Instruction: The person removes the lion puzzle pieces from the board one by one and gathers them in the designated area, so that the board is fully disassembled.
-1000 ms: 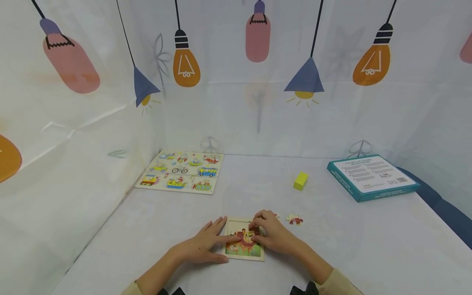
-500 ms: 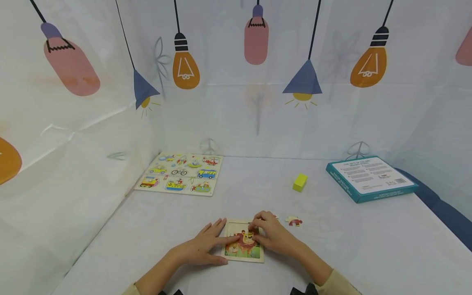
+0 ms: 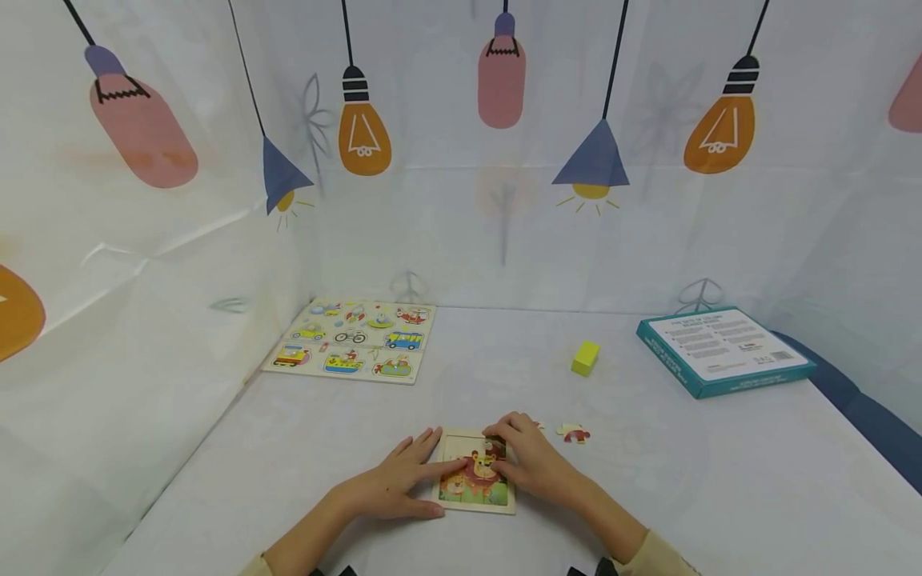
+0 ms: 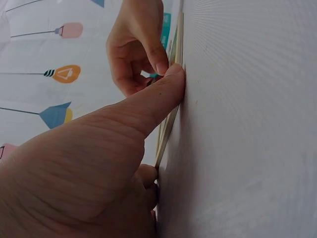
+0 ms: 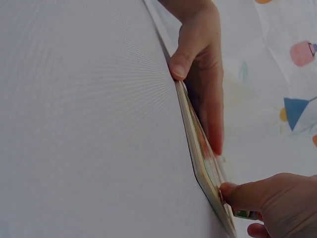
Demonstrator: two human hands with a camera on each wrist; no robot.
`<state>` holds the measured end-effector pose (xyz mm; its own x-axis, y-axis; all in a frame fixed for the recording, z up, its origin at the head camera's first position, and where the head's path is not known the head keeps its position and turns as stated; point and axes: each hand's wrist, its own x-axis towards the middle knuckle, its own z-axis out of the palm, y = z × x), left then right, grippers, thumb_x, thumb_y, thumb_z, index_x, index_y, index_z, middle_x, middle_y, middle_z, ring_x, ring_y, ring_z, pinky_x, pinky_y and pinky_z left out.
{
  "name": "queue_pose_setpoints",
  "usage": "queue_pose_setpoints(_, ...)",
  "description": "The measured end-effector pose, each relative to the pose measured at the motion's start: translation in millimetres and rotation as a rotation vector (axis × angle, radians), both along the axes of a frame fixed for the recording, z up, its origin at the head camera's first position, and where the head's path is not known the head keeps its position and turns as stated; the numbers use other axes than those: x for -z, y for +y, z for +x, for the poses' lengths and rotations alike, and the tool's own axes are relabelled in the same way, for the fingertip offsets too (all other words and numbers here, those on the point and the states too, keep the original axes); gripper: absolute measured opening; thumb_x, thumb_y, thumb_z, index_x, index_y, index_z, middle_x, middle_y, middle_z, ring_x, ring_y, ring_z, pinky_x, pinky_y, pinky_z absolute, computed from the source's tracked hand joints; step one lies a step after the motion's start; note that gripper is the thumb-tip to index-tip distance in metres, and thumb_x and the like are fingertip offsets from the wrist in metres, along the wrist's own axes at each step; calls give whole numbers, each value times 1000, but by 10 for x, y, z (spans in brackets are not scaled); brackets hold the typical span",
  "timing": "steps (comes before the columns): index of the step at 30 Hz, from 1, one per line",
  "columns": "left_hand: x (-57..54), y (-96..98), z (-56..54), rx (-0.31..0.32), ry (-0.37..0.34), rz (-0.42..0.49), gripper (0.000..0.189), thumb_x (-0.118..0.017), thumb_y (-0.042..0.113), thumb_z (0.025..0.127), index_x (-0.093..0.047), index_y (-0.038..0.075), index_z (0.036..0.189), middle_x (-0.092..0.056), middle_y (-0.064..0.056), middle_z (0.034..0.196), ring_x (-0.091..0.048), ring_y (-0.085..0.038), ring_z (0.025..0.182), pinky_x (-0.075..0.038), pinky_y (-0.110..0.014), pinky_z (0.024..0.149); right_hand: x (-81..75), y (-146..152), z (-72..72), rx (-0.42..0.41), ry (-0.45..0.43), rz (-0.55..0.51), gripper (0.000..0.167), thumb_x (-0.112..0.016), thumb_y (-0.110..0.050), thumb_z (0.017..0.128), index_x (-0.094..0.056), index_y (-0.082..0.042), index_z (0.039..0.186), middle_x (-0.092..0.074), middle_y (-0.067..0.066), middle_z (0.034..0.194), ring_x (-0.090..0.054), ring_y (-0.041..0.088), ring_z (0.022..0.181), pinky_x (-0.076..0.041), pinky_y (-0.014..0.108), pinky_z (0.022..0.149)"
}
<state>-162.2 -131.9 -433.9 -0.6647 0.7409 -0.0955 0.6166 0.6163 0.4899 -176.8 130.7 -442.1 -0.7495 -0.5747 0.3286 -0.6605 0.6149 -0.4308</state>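
A small jigsaw puzzle [image 3: 475, 498] in a pale wooden frame lies on the table in the head view, its picture showing a lion on green ground. My left hand [image 3: 392, 484] rests spread at its left side, one finger reaching onto the picture and the thumb by the lower left corner. At the upper right, my right hand [image 3: 536, 460] pinches a dark puzzle piece [image 3: 495, 448] between thumb and fingers; the right wrist view shows a green edge of that piece [image 5: 245, 214] under the hand. The upper left of the frame shows bare wood.
A loose red and cream puzzle piece [image 3: 574, 433] lies right of the frame, with another mostly hidden behind my right hand. Farther back are a yellow block [image 3: 586, 358], a vehicle puzzle board [image 3: 353, 340] at left and a teal box [image 3: 723, 352] at right.
My right fingertips have shifted slightly up, and more of the dark piece shows in the frame's upper right. The left hand keeps its place.
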Motion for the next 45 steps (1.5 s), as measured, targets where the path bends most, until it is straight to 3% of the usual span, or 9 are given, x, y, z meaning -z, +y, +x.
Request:
queue_pose_setpoints(16,3,3,-7,-24,-34,-4,68,-56,56,83,-30,36,143,-7,-16,152,-3,-30,139,-7,-55,107,3,-26,22,38,13,-28,33,-72,-18,80,-59,-11,109,-50,-5,100,-50,7,90,-48,26,77)
queue_pose_setpoints(28,-6,3,-12,-39,-67,-4,70,-56,56,82,-28,35,143,-6,-14,152,-2,-29,139,-5,-54,108,6,-92,15,99,139,-36,26,-76,-21,75,-65,-15,98,-57,-9,92,-51,6,86,-48,26,74)
queue_pose_setpoints(39,-16,-17,-10,-37,-75,2,71,-56,55,83,-27,33,144,-4,-15,152,-1,-31,139,-5,-55,107,15,-129,9,143,126,-68,29,-78,-19,73,-66,-14,99,-57,-7,93,-52,7,86,-50,26,73)
queue_pose_setpoints(45,-7,-3,-9,-36,-63,-6,73,-55,56,83,-27,31,145,-4,-15,152,-1,-30,139,-5,-54,108,-24,-73,5,143,97,-135,29,-77,-13,72,-66,-11,99,-56,-6,92,-52,8,83,-50,25,70)
